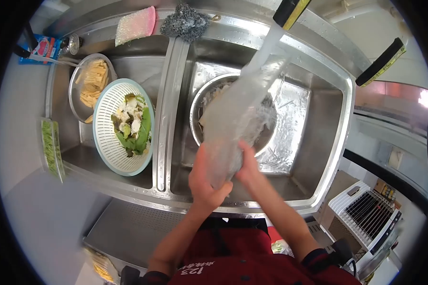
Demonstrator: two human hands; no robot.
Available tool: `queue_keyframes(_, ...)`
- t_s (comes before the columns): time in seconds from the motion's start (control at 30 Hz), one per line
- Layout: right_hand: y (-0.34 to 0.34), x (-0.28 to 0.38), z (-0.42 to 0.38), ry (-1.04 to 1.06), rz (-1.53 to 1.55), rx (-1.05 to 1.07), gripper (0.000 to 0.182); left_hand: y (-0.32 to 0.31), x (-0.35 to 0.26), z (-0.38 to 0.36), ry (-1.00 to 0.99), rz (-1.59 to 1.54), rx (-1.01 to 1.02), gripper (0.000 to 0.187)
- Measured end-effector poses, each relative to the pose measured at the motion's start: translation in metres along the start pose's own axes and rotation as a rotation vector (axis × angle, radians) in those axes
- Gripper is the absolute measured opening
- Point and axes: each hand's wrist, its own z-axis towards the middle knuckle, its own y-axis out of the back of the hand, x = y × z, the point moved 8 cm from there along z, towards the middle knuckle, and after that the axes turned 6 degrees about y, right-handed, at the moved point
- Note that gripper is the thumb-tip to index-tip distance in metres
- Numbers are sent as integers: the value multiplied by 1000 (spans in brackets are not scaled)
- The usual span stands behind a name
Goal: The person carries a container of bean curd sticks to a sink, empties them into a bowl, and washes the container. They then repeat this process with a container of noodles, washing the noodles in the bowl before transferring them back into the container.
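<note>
A cloudy, see-through plastic bag (235, 114) stretches across the right sink basin, slightly blurred. My left hand (205, 183) is wrapped round its near end from the left. From the other side my right hand (247, 164) grips the same end, fingers partly hidden by the plastic. Beneath the bag stands a round metal bowl (195, 102) with pale, glossy contents, largely covered by the bag. A white stream of water (260, 54) comes down from a black faucet spout (290, 13) and meets the bag's far end.
In the left basin, a white-and-green colander (101, 137) holds leafy scraps beside a metal bowl (75, 102) of tan strips (94, 80). A pink sponge (135, 26) and grey scouring pad (184, 23) lie on the back ledge. A clear tray of greens (51, 147) sits at the left edge.
</note>
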Motion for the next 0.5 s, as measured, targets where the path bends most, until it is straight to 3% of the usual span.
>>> queue_keyframes(0.13,5,56,57,-13,-74,73,37,8,-21,-15,-50,383,27,75)
queue_keyframes(0.2,3,43,44,21,-43,23,38,18,-14,-12,-43,-79,-145,76)
queue_keyframes(0.33,-10,-27,-44,101,-74,-41,31,8,3,-3,-128,60,-171,76)
queue_keyframes(0.43,0,-27,-79,230,-218,-27,30,8,32,-2,71,-245,-256,100)
queue_keyframes(0.47,1,-19,-85,335,-285,10,28,10,31,-2,64,-252,-253,100)
queue_keyframes(0.5,5,-7,-91,375,-333,3,28,4,33,0,108,-430,-85,88)
